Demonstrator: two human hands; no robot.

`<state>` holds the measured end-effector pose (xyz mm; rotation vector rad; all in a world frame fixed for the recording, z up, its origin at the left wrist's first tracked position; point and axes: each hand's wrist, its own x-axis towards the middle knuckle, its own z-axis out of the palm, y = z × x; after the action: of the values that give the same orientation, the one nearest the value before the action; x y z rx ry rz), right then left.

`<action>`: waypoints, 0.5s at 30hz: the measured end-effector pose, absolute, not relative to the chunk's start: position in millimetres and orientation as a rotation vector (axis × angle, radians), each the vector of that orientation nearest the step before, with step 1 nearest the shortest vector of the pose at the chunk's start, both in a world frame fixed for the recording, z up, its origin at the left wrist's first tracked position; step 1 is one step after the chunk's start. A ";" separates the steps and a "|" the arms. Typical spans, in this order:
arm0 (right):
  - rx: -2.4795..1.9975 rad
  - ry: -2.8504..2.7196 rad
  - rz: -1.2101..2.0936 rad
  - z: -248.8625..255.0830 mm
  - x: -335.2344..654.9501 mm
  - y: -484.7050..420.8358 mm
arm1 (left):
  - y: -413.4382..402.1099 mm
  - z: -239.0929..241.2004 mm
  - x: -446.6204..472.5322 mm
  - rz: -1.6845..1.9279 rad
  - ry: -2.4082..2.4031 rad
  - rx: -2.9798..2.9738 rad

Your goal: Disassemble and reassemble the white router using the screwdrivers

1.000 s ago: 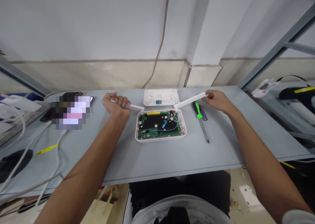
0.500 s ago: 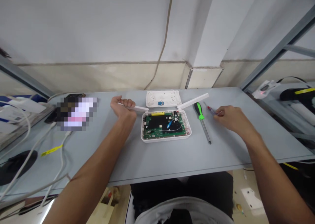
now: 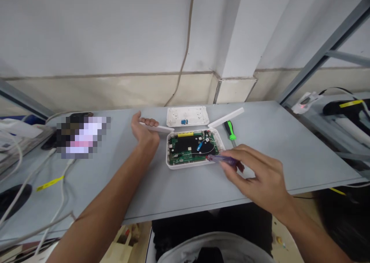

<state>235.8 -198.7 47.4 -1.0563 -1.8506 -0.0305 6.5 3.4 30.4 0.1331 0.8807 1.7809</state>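
A person at a gray tabletop (image 3: pixel 173 193) leans both bare hands over an opened white case (image 3: pixel 185 165), which lies between the two sets of fingers. The left hand (image 3: pixel 146 134) has its fingers curled around a white antenna (image 3: pixel 164 129), whose near end reaches the case's back left corner, just right of those fingers. The right hand (image 3: pixel 260 174) has its fingers clamped on a purple screwdriver (image 3: pixel 227 160), its red end pointing left from the fingertips, over the case's front right edge; whether it touches cannot be told. Inside the case, to the left of the right fingers, sits a green circuit board (image 3: pixel 178 157) with a blue piece (image 3: pixel 199 146) and a thin white wire. Beyond the right fingers, a second antenna (image 3: pixel 227 117) slants up from the back right corner, near a green-and-black screwdriver (image 3: pixel 230 130). A white cover (image 3: pixel 187 116) lies behind the case, farther out than both sets of fingers. A phone (image 3: pixel 86 135), blurred, lies well left of the left fingers.
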 end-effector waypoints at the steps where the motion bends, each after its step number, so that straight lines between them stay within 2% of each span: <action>1: -1.041 -1.854 -0.012 45.2 232.5 -198.6 | 2.4 29.0 7.9 1.769 0.865 0.145; 7: -1.049 -1.882 0.047 40.0 227.5 -202.5 | 3.6 23.4 7.1 1.759 0.800 0.190; 15: -1.041 -2.049 -0.403 15.7 212.9 -230.6 | 3.0 25.8 8.1 1.747 0.795 0.190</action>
<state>212.9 -230.6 15.7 -1.0411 -2.0486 -0.4032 8.1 3.0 25.8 0.1897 0.7953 1.7473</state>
